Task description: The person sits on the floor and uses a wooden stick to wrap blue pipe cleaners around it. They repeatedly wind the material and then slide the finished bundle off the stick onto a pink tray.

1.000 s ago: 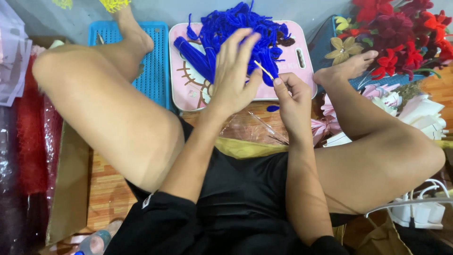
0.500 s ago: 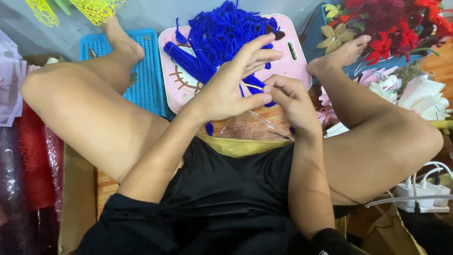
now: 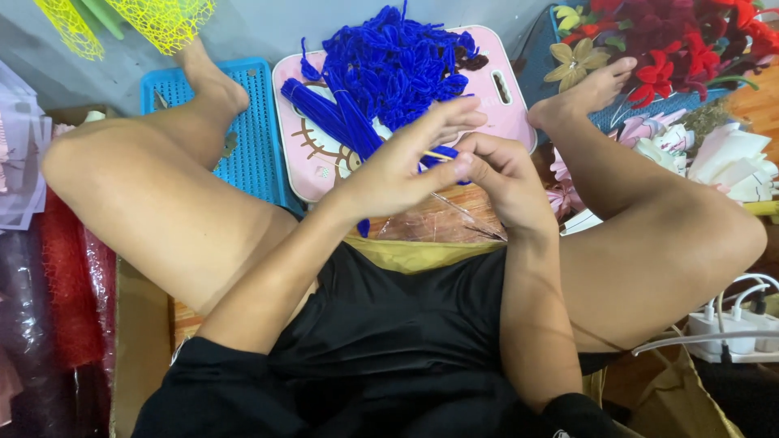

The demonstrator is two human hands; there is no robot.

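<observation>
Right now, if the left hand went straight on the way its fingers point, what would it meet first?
Probably the right hand, which its fingers already nearly touch around a thin stick; beyond lies the pink tray. Depth is unclear.

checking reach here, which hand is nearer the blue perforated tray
Left. The left hand is over the pink board's lower edge, just right of the blue perforated tray. The right hand lies farther right, beyond the left hand.
</observation>
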